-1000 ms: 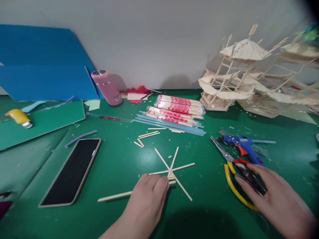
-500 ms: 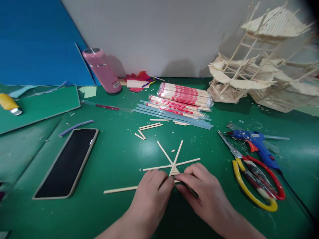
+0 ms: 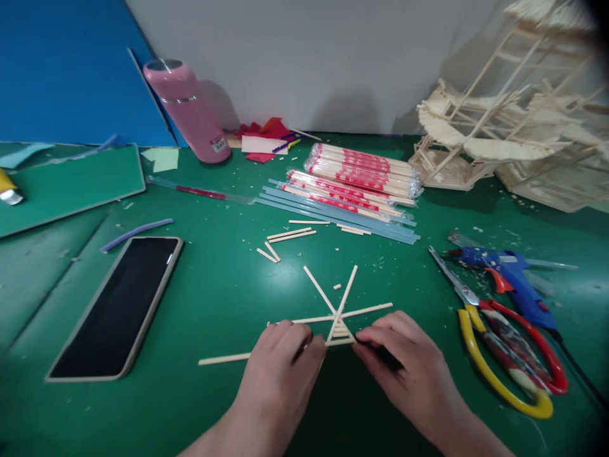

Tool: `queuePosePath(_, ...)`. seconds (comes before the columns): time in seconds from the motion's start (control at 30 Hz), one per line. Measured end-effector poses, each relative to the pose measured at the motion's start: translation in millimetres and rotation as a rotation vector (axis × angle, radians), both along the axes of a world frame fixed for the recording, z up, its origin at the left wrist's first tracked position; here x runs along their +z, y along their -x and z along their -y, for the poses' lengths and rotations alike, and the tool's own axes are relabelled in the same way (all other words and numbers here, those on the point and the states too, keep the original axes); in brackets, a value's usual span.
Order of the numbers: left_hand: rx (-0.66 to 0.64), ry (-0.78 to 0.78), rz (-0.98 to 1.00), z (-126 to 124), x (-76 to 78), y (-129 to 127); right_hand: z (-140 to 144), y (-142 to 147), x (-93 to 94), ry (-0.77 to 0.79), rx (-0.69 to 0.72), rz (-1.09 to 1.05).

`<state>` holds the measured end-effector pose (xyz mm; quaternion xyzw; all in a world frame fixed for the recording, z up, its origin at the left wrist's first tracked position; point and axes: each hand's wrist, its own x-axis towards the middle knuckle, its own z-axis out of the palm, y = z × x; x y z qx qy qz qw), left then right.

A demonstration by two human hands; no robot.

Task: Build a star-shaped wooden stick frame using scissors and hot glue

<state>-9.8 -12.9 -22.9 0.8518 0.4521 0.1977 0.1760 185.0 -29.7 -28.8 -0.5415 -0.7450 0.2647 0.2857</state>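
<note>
A small fan-shaped assembly of thin wooden sticks lies on the green table in front of me. My left hand pinches its left side with fingertips on the sticks. My right hand pinches its right side, fingers closed on a stick end. A longer loose stick lies just left of my left hand.
A phone lies face up at left. Red-and-yellow scissors and a blue glue gun sit at right. Wrapped chopstick packs, a pink bottle, blue boards and a stick-built model stand farther back.
My right hand left the scissors and came to the stick assembly. Both hands now pinch it, and the view has tilted down slightly.
</note>
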Motion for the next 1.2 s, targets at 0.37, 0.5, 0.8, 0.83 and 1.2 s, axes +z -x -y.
queuePosePath(0.37, -0.023, -0.117, -0.100, -3.1, -1.3, 0.6, -2.5, 3.3, 2.0, -0.001, -0.008, 0.026)
queuePosePath(0.5, -0.011, -0.090, -0.102, -1.8, -0.9, -0.6, -1.2, 3.1, 2.5, -0.001, -0.004, 0.033)
queuePosePath(0.8, -0.030, -0.157, -0.140, -1.5, -4.5, -1.2, -1.3, 3.2, 2.4, 0.016, -0.013, 0.033)
queuePosePath(0.83, -0.028, -0.171, -0.144, -1.6, -5.6, -1.2, -1.4, 3.1, 2.1, 0.018, -0.015, 0.037)
queuePosePath(1.2, -0.039, -0.208, -0.192, -1.7, -7.4, -0.2, -0.4, 3.7, 3.8, 0.031, -0.001, 0.056)
